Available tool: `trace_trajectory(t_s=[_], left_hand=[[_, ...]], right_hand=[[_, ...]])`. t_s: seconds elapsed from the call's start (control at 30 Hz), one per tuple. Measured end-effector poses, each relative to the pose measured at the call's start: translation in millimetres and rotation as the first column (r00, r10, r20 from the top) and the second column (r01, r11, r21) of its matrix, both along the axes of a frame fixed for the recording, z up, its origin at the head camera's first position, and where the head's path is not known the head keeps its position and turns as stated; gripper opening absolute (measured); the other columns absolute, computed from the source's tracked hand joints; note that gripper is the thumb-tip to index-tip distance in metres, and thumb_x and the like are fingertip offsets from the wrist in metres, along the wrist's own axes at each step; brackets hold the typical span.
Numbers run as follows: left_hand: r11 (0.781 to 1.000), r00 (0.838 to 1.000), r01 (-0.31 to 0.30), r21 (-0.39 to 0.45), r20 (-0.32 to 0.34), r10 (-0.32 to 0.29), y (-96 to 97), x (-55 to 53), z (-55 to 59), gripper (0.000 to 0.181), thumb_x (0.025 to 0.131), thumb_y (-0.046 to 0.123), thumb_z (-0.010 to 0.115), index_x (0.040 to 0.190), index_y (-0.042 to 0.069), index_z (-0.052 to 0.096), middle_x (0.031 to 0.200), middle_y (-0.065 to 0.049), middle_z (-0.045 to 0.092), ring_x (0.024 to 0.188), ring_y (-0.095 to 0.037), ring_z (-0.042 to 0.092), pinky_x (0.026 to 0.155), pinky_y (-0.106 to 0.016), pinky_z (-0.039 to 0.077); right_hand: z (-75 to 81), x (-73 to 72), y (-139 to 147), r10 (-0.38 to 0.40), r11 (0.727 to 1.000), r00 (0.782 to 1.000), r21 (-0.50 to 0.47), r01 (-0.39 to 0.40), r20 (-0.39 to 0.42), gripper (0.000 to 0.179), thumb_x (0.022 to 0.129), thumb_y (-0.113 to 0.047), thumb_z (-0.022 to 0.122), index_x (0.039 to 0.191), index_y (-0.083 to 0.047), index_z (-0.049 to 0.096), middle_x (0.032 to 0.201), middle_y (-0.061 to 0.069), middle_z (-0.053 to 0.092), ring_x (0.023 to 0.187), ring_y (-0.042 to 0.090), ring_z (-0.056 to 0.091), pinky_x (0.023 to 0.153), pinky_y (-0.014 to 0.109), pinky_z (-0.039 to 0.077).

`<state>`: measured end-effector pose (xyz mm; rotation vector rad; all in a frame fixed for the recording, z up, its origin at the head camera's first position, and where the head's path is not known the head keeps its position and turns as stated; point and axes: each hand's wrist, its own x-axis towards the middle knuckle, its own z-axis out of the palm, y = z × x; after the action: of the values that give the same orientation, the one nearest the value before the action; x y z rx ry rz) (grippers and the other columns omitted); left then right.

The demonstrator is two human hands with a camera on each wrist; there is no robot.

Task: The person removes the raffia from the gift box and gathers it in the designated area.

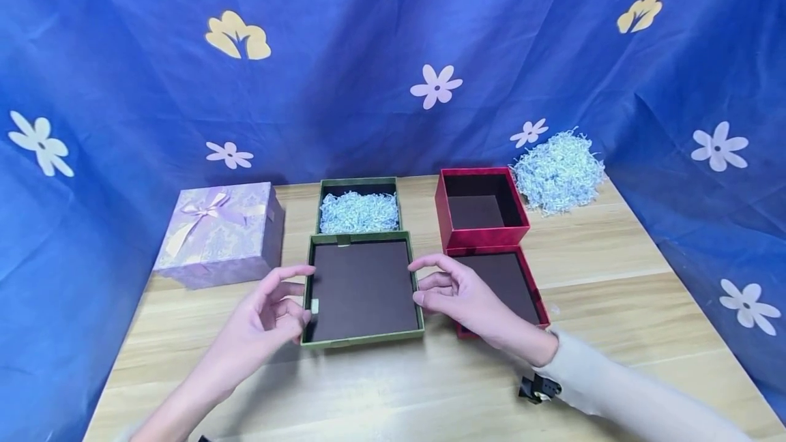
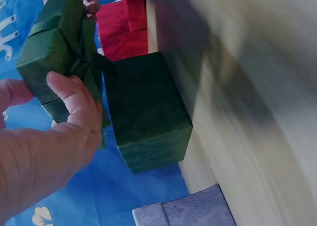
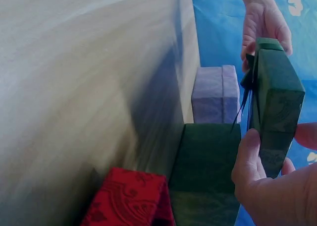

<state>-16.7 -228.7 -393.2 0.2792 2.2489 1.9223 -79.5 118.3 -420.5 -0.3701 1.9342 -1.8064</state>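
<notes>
Between both hands is a green box lid [image 1: 362, 292], its dark inside facing up and a green ribbon bow [image 2: 84, 62] on its underside. My left hand [image 1: 267, 319] grips the lid's left side, thumb and fingers pinching the wall. On the opposite side my right hand [image 1: 469, 299] pinches the right wall the same way. Both wrist views show the lid held up off the table. Just behind it stands the green box [image 2: 148, 107], with pale blue paper shreds [image 1: 359, 212] inside.
To the right stand an open red box [image 1: 482, 234] and, before it, a red lid [image 1: 510, 282] lying inside-up. A heap of pale blue shreds [image 1: 560, 170] sits at the back right. The lilac box [image 1: 221, 230] with a bow is at the left. Behind hangs a blue cloth [image 1: 344, 53].
</notes>
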Motion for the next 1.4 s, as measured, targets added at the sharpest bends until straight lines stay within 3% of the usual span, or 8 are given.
trace_trajectory(t_s=[0.2, 0.33, 0.53, 0.83, 0.93, 1.03, 1.13, 1.4], left_hand=[[0.998, 0.999, -0.008, -0.069, 0.039, 0.010, 3.2, 10.4, -6.9, 0.075, 0.093, -0.013, 0.068, 0.161, 0.010, 0.047, 0.126, -0.019, 0.058, 0.101, -0.025, 0.073, 0.084, -0.031, 0.062], [0.995, 0.998, -0.015, -0.103, 0.055, 0.021, 4.8, 13.2, -16.0, 0.080, 0.089, -0.014, 0.069, 0.162, 0.011, 0.047, 0.142, -0.015, 0.056, 0.097, -0.026, 0.072, 0.086, -0.031, 0.061], [0.985, 0.991, -0.039, -0.170, 0.118, 0.060, 4.6, 12.2, -36.0, 0.082, 0.088, -0.013, 0.072, 0.162, 0.012, 0.048, 0.144, -0.027, 0.059, 0.098, -0.026, 0.070, 0.085, -0.032, 0.059], [0.986, 0.986, -0.030, -0.166, 0.158, 0.057, 3.5, 11.0, -51.2, 0.083, 0.089, -0.013, 0.070, 0.164, 0.009, 0.044, 0.164, -0.037, 0.038, 0.103, -0.028, 0.067, 0.076, -0.034, 0.062], [0.982, 0.985, -0.032, -0.185, 0.159, 0.062, 4.3, 10.4, -53.6, 0.084, 0.089, -0.013, 0.069, 0.165, 0.010, 0.044, 0.158, -0.034, 0.048, 0.102, -0.028, 0.068, 0.069, -0.035, 0.062], [0.973, 0.986, -0.030, -0.230, 0.154, 0.066, 5.3, 8.9, -56.2, 0.084, 0.089, -0.012, 0.070, 0.166, 0.011, 0.044, 0.133, -0.026, 0.067, 0.100, -0.027, 0.068, 0.068, -0.035, 0.062], [0.964, 0.987, -0.021, -0.264, 0.151, 0.063, 5.7, 7.6, -58.6, 0.085, 0.089, -0.011, 0.070, 0.166, 0.011, 0.044, 0.108, -0.014, 0.071, 0.099, -0.026, 0.069, 0.070, -0.034, 0.062], [0.971, 0.984, -0.018, -0.238, 0.166, 0.059, 5.5, 6.3, -62.1, 0.084, 0.090, -0.012, 0.069, 0.167, 0.011, 0.042, 0.126, -0.019, 0.069, 0.103, -0.027, 0.069, 0.075, -0.032, 0.061]], right_hand=[[-9.2, 9.9, -3.3, 0.025, 0.999, 1.000, -0.039, -0.025, -0.002, 0.051, 0.099, -0.007, 0.077, 0.147, -0.006, 0.059, 0.134, 0.022, 0.062, 0.112, 0.030, 0.071, 0.088, 0.038, 0.063], [-19.2, 13.7, -5.1, 0.036, 0.999, 0.999, 0.018, -0.036, -0.040, 0.050, 0.098, -0.007, 0.077, 0.145, -0.005, 0.059, 0.144, 0.018, 0.059, 0.119, 0.032, 0.069, 0.087, 0.036, 0.063], [-34.0, 14.9, -13.0, 0.044, 0.994, 0.999, 0.098, -0.044, 0.009, 0.053, 0.095, -0.004, 0.078, 0.144, -0.010, 0.059, 0.138, 0.016, 0.061, 0.119, 0.031, 0.064, 0.077, 0.036, 0.058], [-39.3, 15.6, -24.0, 0.025, 0.986, 1.000, 0.165, -0.027, 0.012, 0.058, 0.092, 0.004, 0.076, 0.145, -0.009, 0.058, 0.138, 0.012, 0.063, 0.119, 0.028, 0.064, 0.080, 0.035, 0.057], [-41.1, 14.9, -25.4, 0.021, 0.984, 1.000, 0.179, -0.023, 0.014, 0.057, 0.093, 0.003, 0.075, 0.146, -0.008, 0.056, 0.140, 0.012, 0.060, 0.119, 0.028, 0.063, 0.081, 0.034, 0.057], [-42.2, 14.9, -26.0, 0.015, 0.982, 0.999, 0.188, -0.020, 0.028, 0.057, 0.094, -0.001, 0.076, 0.147, -0.006, 0.055, 0.141, 0.013, 0.058, 0.118, 0.028, 0.061, 0.082, 0.033, 0.056], [-42.6, 15.7, -26.2, 0.008, 0.981, 0.999, 0.194, -0.016, 0.040, 0.058, 0.094, -0.004, 0.077, 0.148, -0.005, 0.054, 0.141, 0.013, 0.058, 0.120, 0.029, 0.060, 0.083, 0.033, 0.056], [-40.3, 17.2, -27.8, 0.006, 0.974, 0.999, 0.226, -0.014, 0.036, 0.063, 0.095, -0.011, 0.078, 0.152, -0.006, 0.054, 0.145, 0.015, 0.056, 0.126, 0.031, 0.058, 0.091, 0.036, 0.054]])
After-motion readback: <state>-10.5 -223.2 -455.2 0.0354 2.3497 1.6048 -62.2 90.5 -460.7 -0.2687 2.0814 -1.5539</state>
